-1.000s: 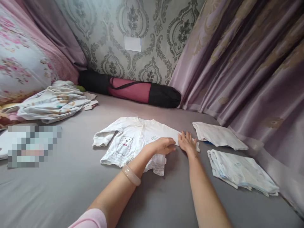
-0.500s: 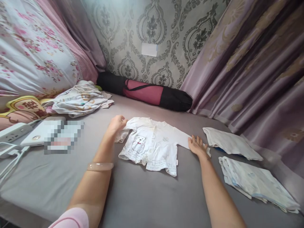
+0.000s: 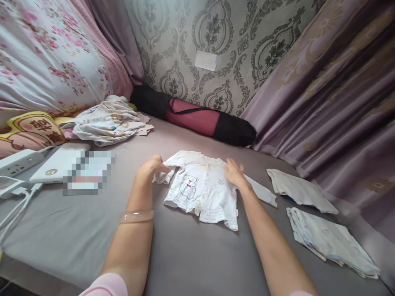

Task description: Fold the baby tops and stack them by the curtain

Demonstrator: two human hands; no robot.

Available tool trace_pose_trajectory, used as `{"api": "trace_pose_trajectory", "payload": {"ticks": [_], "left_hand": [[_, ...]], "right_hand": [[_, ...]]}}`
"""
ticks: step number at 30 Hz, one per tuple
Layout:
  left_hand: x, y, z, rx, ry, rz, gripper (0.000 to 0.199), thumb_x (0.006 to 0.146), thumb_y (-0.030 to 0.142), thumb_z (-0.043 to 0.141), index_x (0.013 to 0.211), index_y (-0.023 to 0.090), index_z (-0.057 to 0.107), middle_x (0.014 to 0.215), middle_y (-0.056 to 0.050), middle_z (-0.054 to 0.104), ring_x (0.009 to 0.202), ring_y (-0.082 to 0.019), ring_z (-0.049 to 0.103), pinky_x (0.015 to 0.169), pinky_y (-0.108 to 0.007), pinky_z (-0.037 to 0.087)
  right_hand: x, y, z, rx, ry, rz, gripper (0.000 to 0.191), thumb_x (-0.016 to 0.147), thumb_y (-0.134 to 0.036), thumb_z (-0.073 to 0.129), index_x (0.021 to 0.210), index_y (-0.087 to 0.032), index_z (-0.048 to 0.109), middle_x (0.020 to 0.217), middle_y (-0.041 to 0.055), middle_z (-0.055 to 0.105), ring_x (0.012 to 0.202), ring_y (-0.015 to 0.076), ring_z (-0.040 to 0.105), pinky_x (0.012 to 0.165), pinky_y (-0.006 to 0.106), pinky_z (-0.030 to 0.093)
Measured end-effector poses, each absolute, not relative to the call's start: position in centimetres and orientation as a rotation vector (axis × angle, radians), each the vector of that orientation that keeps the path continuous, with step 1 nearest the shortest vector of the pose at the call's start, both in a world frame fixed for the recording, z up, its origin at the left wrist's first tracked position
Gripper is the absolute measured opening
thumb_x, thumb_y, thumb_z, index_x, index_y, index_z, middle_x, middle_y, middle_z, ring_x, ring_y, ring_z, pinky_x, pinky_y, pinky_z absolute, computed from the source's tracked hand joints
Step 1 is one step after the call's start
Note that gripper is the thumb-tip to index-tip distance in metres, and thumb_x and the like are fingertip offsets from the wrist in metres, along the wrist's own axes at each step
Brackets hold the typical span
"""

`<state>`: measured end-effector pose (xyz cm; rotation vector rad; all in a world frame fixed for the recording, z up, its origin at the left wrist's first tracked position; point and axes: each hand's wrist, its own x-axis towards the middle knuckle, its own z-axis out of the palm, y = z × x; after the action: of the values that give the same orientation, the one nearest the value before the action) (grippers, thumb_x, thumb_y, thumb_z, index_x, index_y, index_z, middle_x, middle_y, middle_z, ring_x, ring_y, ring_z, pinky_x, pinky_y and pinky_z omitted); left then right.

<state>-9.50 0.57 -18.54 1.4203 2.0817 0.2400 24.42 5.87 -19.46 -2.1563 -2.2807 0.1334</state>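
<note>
A small white baby shirt (image 3: 197,185) lies spread front side up on the grey sheet, with a bear drawing on its front and a row of buttons. The sleeve on the left is bent downward; the other stretches out to the right. At the bent sleeve is my left hand (image 3: 151,166), its fingers curled together on the fabric. My right hand (image 3: 237,174) is over the right shoulder of the shirt, fingers stretched out and slightly blurred. Whether its fingertips press on the cloth is hard to see.
Two folded cloth pieces, a plain white one (image 3: 300,191) and a patterned one (image 3: 333,240), lie on the right. A black and maroon long bag (image 3: 194,117) rests by the wall. On the left are crumpled clothes (image 3: 108,123), a power strip (image 3: 20,162) and a white box-like device (image 3: 58,162).
My right hand has moved left from the right sleeve to the shirt's shoulder, leaving that sleeve uncovered. My left hand stays at the left sleeve. The view has shifted slightly.
</note>
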Motion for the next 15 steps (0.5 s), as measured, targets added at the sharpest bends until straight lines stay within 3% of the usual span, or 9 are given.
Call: {"api": "trace_pose_trajectory", "payload": {"ticks": [5,12,15], "left_hand": [[-9.6,0.5,-18.8,1.418,2.076,0.234,0.032,0.070,0.031,0.071,0.098,0.019,0.059,0.097,-0.007,0.073,0.084,-0.019,0.068,0.055,-0.021,0.042],[-10.1,0.9,-20.0,1.412,2.062,0.212,0.024,0.067,0.028,0.071,0.086,0.019,0.060,0.079,-0.003,0.070,0.076,-0.020,0.066,0.056,-0.023,0.043],[-9.8,0.8,-19.5,1.399,2.113,0.317,0.015,0.072,0.023,0.064,0.086,0.021,0.065,0.079,-0.005,0.069,0.083,-0.024,0.065,0.065,-0.028,0.046]], "right_hand": [[13.8,7.0,-20.5,-1.752,-2.563,0.396,0.064,0.101,-0.040,0.020,0.156,-0.007,0.021,0.164,0.0117,0.018,0.152,0.0202,0.010,0.122,0.045,-0.001],[11.1,7.7,-22.2,-1.910,-2.491,0.457,0.070,0.101,-0.047,0.018,0.157,-0.004,0.013,0.166,0.0116,0.004,0.152,0.0217,0.001,0.122,0.041,0.001],[11.4,8.1,-21.6,-1.900,-2.520,0.505,0.067,0.101,-0.044,0.025,0.156,-0.006,0.020,0.165,0.0143,0.009,0.152,0.0239,0.005,0.121,0.044,0.005]]}}
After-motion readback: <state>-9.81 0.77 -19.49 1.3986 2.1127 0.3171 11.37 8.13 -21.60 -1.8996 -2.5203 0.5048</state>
